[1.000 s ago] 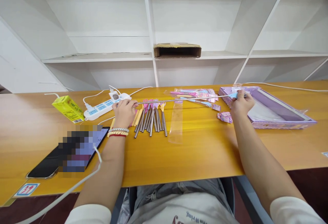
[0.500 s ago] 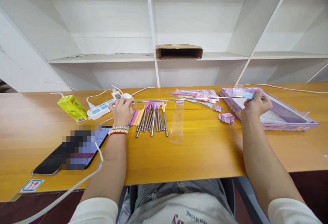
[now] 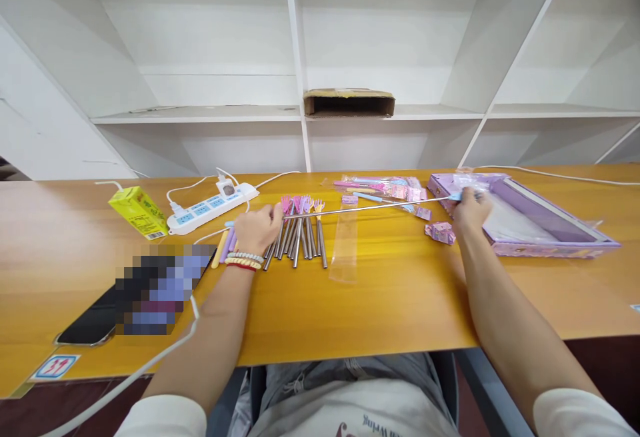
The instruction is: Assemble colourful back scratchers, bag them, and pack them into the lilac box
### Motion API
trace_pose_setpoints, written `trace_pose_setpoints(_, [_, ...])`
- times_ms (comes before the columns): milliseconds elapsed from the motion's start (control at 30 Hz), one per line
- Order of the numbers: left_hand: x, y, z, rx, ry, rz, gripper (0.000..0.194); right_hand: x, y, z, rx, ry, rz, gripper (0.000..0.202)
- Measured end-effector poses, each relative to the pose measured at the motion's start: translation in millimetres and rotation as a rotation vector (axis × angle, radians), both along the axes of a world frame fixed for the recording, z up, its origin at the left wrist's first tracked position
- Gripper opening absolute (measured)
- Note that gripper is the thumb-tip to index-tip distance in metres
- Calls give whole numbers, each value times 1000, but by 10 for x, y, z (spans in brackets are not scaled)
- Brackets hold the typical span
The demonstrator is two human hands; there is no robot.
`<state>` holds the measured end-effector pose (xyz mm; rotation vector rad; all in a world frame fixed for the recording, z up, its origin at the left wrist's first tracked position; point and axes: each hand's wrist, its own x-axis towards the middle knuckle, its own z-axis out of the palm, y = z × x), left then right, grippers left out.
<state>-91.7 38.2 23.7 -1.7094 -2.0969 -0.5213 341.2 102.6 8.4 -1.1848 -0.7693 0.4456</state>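
Observation:
A long thin metal rod [image 3: 370, 208] stretches between both hands above the table. My left hand [image 3: 257, 229] is closed round its left end, beside several metal tubes topped with small pink, purple and orange hand shapes [image 3: 297, 234]. My right hand [image 3: 471, 209] grips the light-blue piece [image 3: 454, 196] at the right end, near the purple box [image 3: 555, 249]. Yellow and purple sleeves [image 3: 225, 245] lie left of my left wrist. Behind the rod are packaged pink and blue sticks [image 3: 385, 187]; a clear plastic wrapper [image 3: 345, 247] lies in front.
On the left are a white power strip [image 3: 215, 209], a yellow drink carton [image 3: 139, 212], phones [image 3: 87, 320] and a white cable [image 3: 125, 380]. A crumpled pink wrapper [image 3: 440, 232] lies near the box. A cardboard box [image 3: 349, 102] stands on the shelf behind.
Both hands have moved closer together; the rod between them now spans a shorter length. My left hand went right and slightly down, uncovering the power strip; my right hand went left.

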Motion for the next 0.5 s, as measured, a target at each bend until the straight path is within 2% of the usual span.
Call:
trace_pose_setpoints(167, [465,-126,56,-145,-1,-111,69,-714,-188,-4,-30,-73,553,40])
trace_pose_setpoints(267, [677,-230,85,-155,15,-181,68,-1110,-398,-18,-78,-174,797,40])
trace_pose_setpoints(367, [851,-339,91,-187,46,-315,63,-1422,-605,-68,-105,-346,1041,38])
trace_pose_setpoints(433, [944,-399,82,-214,56,-389,59,-1557,-696,-104,-104,-412,1085,37])
trace_pose_setpoints(500, [1004,-434,69,-228,57,-411,53,-1617,-730,-128,-82,-419,1042,36])
